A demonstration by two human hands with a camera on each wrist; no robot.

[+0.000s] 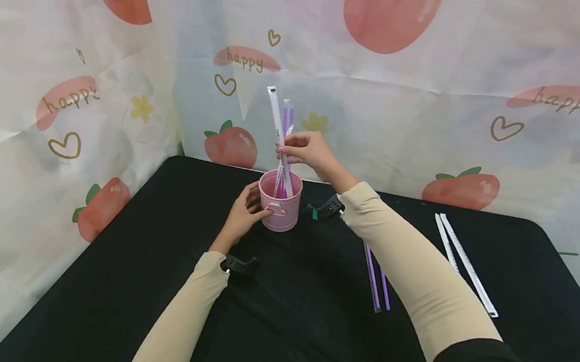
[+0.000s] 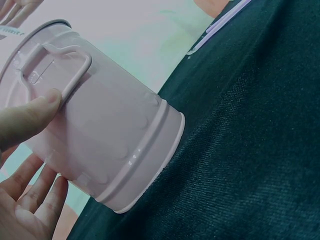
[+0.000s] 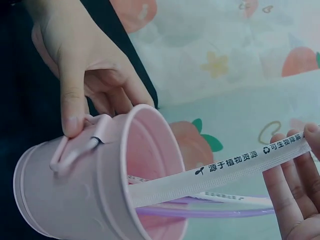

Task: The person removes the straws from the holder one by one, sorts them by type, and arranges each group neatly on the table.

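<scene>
A small pink bucket [image 1: 279, 220] with a side handle [image 2: 75, 75] stands upright on the black-covered table. My left hand [image 1: 241, 217] grips it from the left, thumb at the handle and fingers round the far side. Above the rim, my right hand [image 1: 313, 150] pinches a white paper-wrapped straw [image 3: 215, 172] between thumb and fingers. The lower end of that straw is inside the bucket, its top leaning slightly left. Purple straws [image 1: 288, 115] and another white-wrapped straw [image 3: 225, 198] also stand in the bucket, partly hidden behind the held one.
Purple straws [image 1: 372, 278] lie on the table under my right forearm, which covers part of them. Farther right lie two white-wrapped straws [image 1: 471, 272]. A printed cloth [image 1: 382, 114] hangs behind the table's far edge.
</scene>
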